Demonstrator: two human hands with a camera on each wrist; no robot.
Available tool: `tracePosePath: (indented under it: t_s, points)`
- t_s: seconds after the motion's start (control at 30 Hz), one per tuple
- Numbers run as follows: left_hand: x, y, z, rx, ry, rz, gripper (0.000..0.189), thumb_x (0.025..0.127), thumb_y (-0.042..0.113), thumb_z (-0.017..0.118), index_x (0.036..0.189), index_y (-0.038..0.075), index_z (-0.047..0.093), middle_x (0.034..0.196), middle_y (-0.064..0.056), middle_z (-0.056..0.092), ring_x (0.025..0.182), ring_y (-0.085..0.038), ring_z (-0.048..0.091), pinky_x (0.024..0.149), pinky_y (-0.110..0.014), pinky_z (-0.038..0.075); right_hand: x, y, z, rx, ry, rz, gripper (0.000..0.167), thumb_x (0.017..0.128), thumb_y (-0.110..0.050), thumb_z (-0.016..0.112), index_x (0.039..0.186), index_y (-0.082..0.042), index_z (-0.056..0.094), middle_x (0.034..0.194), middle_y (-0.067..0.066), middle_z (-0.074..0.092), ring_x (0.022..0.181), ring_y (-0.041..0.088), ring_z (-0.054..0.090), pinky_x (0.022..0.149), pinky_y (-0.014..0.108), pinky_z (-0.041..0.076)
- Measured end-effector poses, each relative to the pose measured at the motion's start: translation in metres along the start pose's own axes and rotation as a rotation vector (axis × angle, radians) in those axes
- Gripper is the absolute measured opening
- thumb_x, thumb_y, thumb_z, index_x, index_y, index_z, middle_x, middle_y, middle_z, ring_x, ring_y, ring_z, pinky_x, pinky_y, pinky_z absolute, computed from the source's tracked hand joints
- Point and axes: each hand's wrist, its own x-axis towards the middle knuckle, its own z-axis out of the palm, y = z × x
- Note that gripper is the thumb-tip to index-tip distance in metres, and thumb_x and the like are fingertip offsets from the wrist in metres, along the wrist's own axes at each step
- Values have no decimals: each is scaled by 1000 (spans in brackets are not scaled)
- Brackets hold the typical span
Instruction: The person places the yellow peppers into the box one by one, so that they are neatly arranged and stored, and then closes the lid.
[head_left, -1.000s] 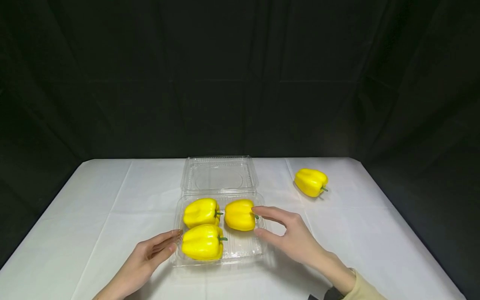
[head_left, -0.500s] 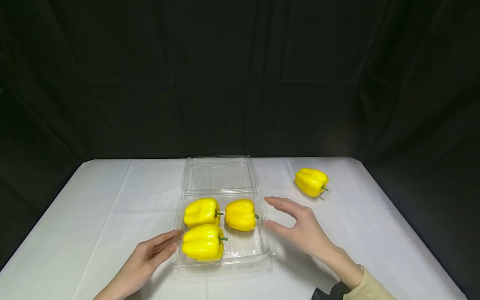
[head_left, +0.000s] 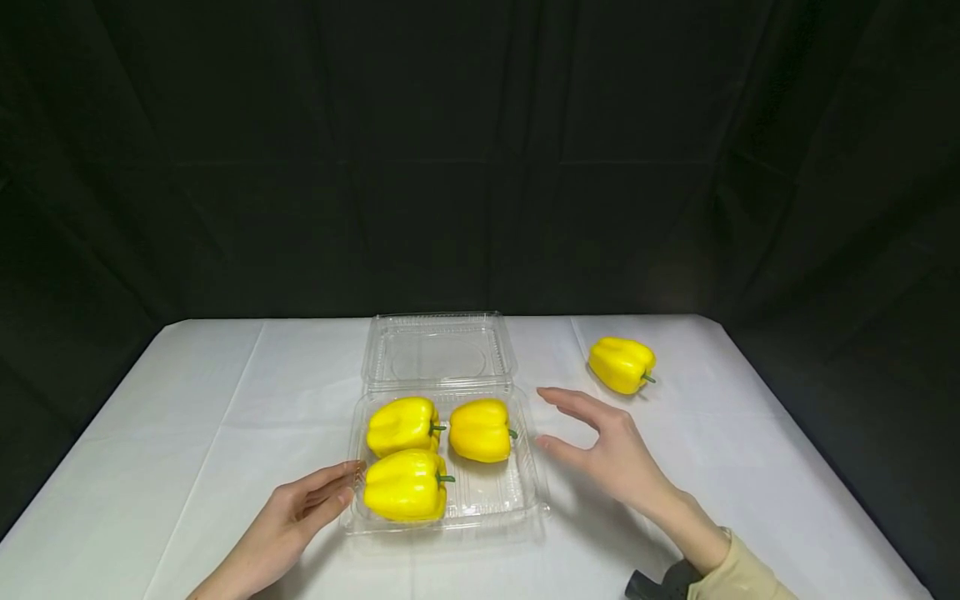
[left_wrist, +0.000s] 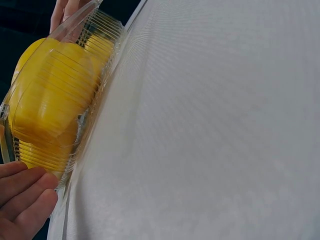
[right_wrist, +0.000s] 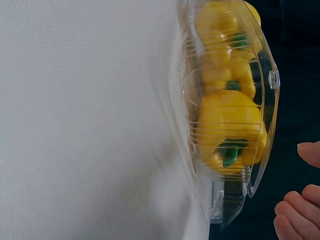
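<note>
A clear plastic clamshell container point(head_left: 487, 496) lies mid-table with its lid point(head_left: 438, 354) folded back. Three yellow bell peppers lie on their sides in its base: a back left pepper point(head_left: 401, 427), a front left pepper point(head_left: 403, 487) and a right pepper point(head_left: 478, 432). My left hand point(head_left: 288, 517) rests its fingertips against the container's left side. In the left wrist view, its fingers point(left_wrist: 37, 187) lie fairly straight by the clear wall. My right hand point(head_left: 611, 446) holds nothing, thumb and fingers spread just right of the container. A fourth bell pepper point(head_left: 622, 365) lies farther back right.
A white cloth point(head_left: 202, 392) covers the table. Dark curtains point(head_left: 480, 167) stand behind it and along both sides. A dark object point(head_left: 667, 582) shows at the right wrist, beside the beige sleeve point(head_left: 738, 575).
My right hand has let go of the right pepper and moved to the right, out past the container's edge. The peppers and my left hand stay where they were.
</note>
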Motion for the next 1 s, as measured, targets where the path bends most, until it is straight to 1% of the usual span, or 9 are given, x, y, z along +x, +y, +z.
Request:
tracePosePath:
  t_s: [0.13,0.2,0.4,0.57,0.77,0.87,1.0]
  points:
    - [0,0,1,12,15,-35,46,103,32,57,140,5,56,143,-11,58,127,-22,58,95,-15,47,1,1,-2,9,4,1,55,82,-22,85,133,-19,64,132,-5,66,118,25,65,101,41,51]
    - [0,-1,1,12,19,-48,46,102,32,58,139,6,56,142,-9,59,126,-17,58,95,-13,45,1,2,-3,8,7,3,56,82,-21,85,133,-19,64,132,-4,66,117,26,66,101,41,51]
    - [-2,0,1,9,17,-42,46,102,33,58,139,5,57,142,-11,59,124,-12,59,94,-12,45,4,4,-7,-25,32,35,56,82,-20,85,133,-18,64,132,-2,66,117,26,66,101,41,51]
    - [-1,0,1,5,17,-37,46,102,32,58,139,5,56,142,-11,59,124,-11,59,94,-12,45,6,8,-11,-26,47,39,56,82,-16,84,134,-15,64,132,3,67,117,31,66,101,46,50]
    - [-1,0,1,4,14,-29,46,103,31,58,139,4,56,142,-11,58,124,-9,58,94,-12,45,7,13,-13,-36,71,53,55,82,-17,84,134,-16,64,132,4,67,116,32,66,101,49,50]
    - [-1,1,1,-3,14,-36,46,102,31,58,140,5,56,142,-10,58,125,-12,58,95,-13,45,7,14,-15,-42,82,58,55,82,-17,84,133,-15,64,132,5,67,116,33,66,101,50,50]
    - [0,0,1,-3,11,-26,47,103,30,57,141,3,55,143,-13,57,128,-23,58,96,-17,48,8,15,-17,-54,85,69,56,82,-18,84,134,-14,64,133,6,66,117,35,65,101,51,50]
